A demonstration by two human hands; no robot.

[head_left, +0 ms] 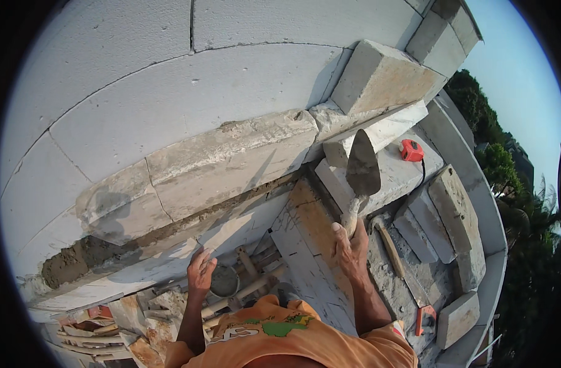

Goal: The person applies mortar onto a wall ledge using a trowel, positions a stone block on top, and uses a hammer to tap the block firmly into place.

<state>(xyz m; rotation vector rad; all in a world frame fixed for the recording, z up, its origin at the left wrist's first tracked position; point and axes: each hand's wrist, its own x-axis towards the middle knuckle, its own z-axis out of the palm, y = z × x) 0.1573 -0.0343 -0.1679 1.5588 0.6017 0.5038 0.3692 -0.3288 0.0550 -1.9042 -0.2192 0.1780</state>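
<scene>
My right hand (352, 248) is wrapped round the handle of a pointed masonry trowel (362, 167). Its grey, mortar-stained blade points up and away from me, over pale blocks. Low on the left, my left hand (201, 273) is at the edge of the ledge below the wall, thumb apart from its loosely bent fingers, with nothing visible in it. Whether it touches the ledge I cannot tell. Ahead, a row of long pale blocks (231, 150) lies along the wall, with wet grey mortar (84, 260) at its left end.
A round bucket (224, 283) of grey mix stands below, among wooden poles (256, 287). On the right lie a red tape measure (411, 150), a wooden-handled tool (388, 248), a saw with an orange handle (425, 320) and loose blocks (458, 205). The tall block wall (170, 92) rises ahead.
</scene>
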